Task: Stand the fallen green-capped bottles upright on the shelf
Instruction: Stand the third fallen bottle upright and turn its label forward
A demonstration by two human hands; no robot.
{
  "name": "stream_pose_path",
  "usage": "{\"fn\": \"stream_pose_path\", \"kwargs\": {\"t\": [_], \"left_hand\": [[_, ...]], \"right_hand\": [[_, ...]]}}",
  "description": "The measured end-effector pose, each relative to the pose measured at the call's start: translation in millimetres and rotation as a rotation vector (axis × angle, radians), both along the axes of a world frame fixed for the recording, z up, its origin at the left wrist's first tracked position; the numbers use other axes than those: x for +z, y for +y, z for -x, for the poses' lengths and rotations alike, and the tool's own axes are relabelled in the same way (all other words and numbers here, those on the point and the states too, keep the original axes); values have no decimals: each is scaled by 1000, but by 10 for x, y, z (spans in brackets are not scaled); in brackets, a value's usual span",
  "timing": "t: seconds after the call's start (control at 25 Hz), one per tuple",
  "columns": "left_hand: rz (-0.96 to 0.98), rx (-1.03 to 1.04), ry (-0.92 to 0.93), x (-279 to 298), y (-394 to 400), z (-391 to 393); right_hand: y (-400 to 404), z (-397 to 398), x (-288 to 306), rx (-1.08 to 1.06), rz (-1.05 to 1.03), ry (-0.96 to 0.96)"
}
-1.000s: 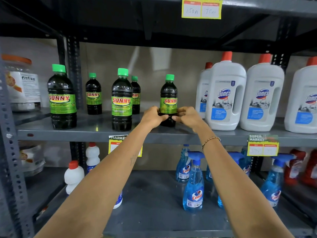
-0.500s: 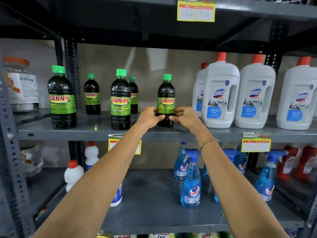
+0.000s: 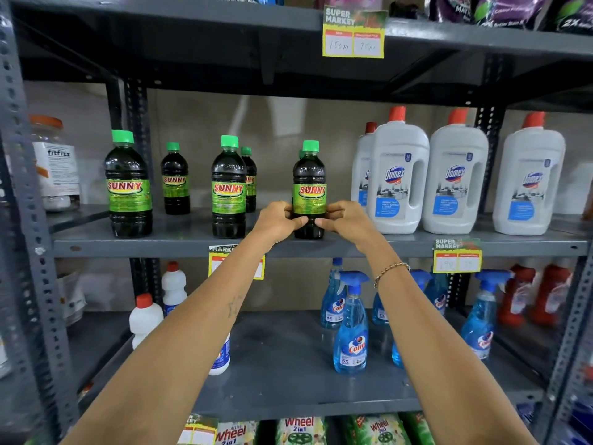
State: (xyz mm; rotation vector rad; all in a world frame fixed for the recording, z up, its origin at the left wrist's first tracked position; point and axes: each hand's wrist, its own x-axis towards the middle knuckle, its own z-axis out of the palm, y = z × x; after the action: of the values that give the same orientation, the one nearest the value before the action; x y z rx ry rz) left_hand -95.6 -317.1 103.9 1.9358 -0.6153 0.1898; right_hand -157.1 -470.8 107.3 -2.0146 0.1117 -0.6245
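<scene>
Several dark green-capped Sunny bottles stand upright on the grey middle shelf [image 3: 179, 244]. The rightmost one [image 3: 309, 181] stands near the shelf's front edge, and both hands clasp its lower half. My left hand [image 3: 278, 220] wraps it from the left, my right hand [image 3: 348, 219] from the right, thumbs nearly meeting in front. A second green cap peeks out just behind that bottle. Two more front bottles [image 3: 129, 187] [image 3: 228, 191] stand to the left, with smaller-looking ones [image 3: 175, 181] [image 3: 250, 179] behind them. No fallen bottle shows.
White Domex jugs [image 3: 396, 178] with red caps stand close to the right of the held bottle. Blue Colin spray bottles [image 3: 351, 329] and white bottles [image 3: 145, 317] fill the shelf below. A yellow price tag [image 3: 353, 35] hangs on the shelf above.
Both hands stay clasped on the rightmost bottle, which sits upright at about the same place. The camera has pulled back and tilted, showing more of the upper and bottom shelves.
</scene>
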Motion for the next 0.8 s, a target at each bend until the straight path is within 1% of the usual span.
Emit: {"fn": "stream_pose_path", "kwargs": {"t": [0.08, 0.2, 0.28, 0.4, 0.44, 0.52, 0.6, 0.68, 0.72, 0.8], "left_hand": [[6, -9, -3, 4, 16, 56], [-43, 8, -54, 13, 6, 134], [-32, 63, -99, 7, 7, 191], [134, 127, -200, 10, 101, 255], [210, 144, -255, 17, 171, 267], [370, 175, -348, 34, 338, 268], [487, 252, -438, 32, 550, 233], [529, 353, -502, 4, 785, 155], [515, 391, -490, -12, 897, 94], [386, 415, -356, -47, 1068, -53]], "right_hand": [[30, 53, 8, -2, -9, -2], [70, 123, 18, -4, -13, -6], [104, 167, 32, -77, -18, -55], [192, 221, 104, -262, 40, -254], [253, 237, 140, -270, 69, -318], [409, 223, 201, -215, 97, -387], [599, 156, 228, -138, 105, -384], [806, 45, 212, -67, 115, -346], [904, -16, 191, -57, 131, -324], [1038, -134, 126, -62, 141, -268]]}}
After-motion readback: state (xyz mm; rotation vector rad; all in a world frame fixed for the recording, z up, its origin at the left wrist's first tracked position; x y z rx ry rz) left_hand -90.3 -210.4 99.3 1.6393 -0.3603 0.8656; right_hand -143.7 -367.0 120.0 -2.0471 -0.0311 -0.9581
